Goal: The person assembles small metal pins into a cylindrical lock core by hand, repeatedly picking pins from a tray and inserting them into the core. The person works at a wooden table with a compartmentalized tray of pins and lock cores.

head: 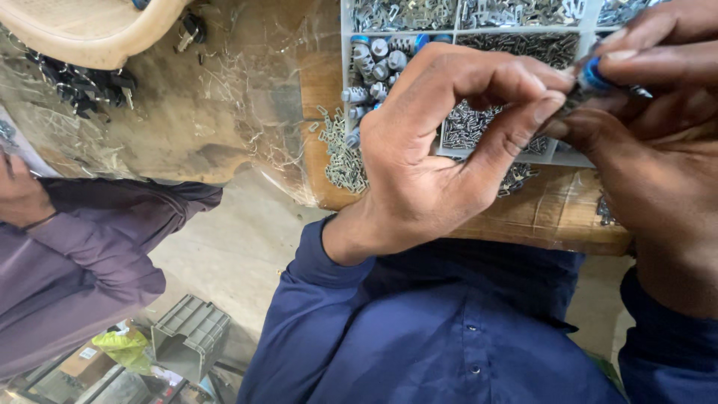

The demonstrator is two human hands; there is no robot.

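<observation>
Both hands point(449, 142) (pinching) on blue-capped part point(596, 75)

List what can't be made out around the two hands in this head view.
- Small blue-and-metal part: mostly covered by the fingertips of the left hand and right hand; its shape is unclear.
- Divided tray: cut off by the top edge and hidden behind both hands.
- Tiny metal pieces on the bench: too small to identify.
- Second person's purple sleeve: cut off at the left edge.
</observation>
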